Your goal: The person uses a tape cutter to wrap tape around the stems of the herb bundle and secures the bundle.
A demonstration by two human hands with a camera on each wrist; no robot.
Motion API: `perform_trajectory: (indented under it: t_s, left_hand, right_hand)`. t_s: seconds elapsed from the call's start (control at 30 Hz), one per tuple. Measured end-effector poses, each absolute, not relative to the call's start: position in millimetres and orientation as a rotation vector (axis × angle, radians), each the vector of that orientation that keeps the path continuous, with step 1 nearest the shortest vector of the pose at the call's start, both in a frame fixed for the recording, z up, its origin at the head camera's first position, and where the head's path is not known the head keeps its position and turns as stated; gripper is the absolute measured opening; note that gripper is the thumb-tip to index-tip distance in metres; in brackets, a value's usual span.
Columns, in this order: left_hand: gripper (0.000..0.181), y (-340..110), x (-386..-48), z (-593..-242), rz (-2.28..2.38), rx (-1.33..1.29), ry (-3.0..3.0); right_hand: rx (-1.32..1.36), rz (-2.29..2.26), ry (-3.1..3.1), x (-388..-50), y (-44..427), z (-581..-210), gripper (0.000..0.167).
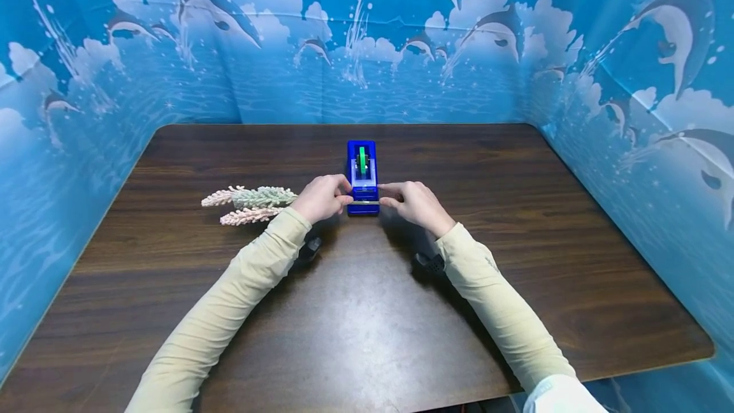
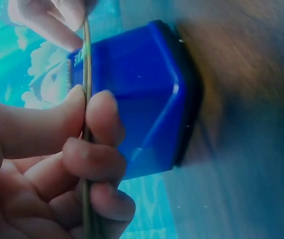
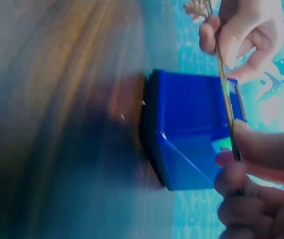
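A blue tape dispenser (image 1: 363, 210) with a green roll (image 1: 362, 159) stands on the table between both hands. Thin flower stems (image 2: 87, 69) run crosswise over its front end. My left hand (image 1: 322, 197) pinches these stems between thumb and fingers; the left wrist view shows more fingers curled round them. On the other side, my right hand (image 1: 417, 204) grips the stems' far end with thumb and curled fingers. The flower heads (image 1: 260, 197), pale pink and pale green, lie left of the left hand. A shiny greenish stretch shows on the stems (image 3: 226, 94) between the hands.
A dark brown wooden table (image 1: 516, 260) lies under everything. Blue curtains (image 1: 275, 81) printed with dolphins close off the back and both sides. Small black devices (image 1: 430, 263) hang below the wrists.
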State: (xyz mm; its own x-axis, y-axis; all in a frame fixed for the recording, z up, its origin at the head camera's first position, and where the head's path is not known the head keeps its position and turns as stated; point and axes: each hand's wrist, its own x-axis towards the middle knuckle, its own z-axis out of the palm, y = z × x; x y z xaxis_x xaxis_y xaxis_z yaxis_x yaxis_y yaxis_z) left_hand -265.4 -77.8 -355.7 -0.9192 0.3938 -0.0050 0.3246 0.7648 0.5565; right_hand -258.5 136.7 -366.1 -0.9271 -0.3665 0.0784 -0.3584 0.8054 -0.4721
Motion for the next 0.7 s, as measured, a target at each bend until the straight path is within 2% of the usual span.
perform_trajectory:
  t_s: [0.17,0.3,0.43,0.53,0.7]
  left_hand:
    - [0.015,-80.4,-262.3,-344.6,0.914,0.526,2.850]
    - [0.013,-83.7,-260.2,-334.8,0.943,0.516,2.847]
    - [0.013,-85.4,-257.8,-328.9,0.948,0.543,2.830]
    - [0.013,-84.7,-255.3,-325.8,0.952,0.573,2.816]
    - [0.013,-83.7,-250.6,-321.5,0.931,0.593,2.820]
  right_hand:
    - [-0.777,-0.887,3.100,-258.6,138.9,-358.6,0.028]
    - [-1.182,-1.015,3.214,-255.4,137.4,-353.3,0.014]
    - [-1.557,-0.949,3.213,-251.2,132.4,-351.7,0.012]
    - [-1.622,-0.868,3.206,-249.4,128.9,-353.8,0.012]
    - [-1.560,-0.871,3.191,-248.0,124.6,-358.9,0.011]
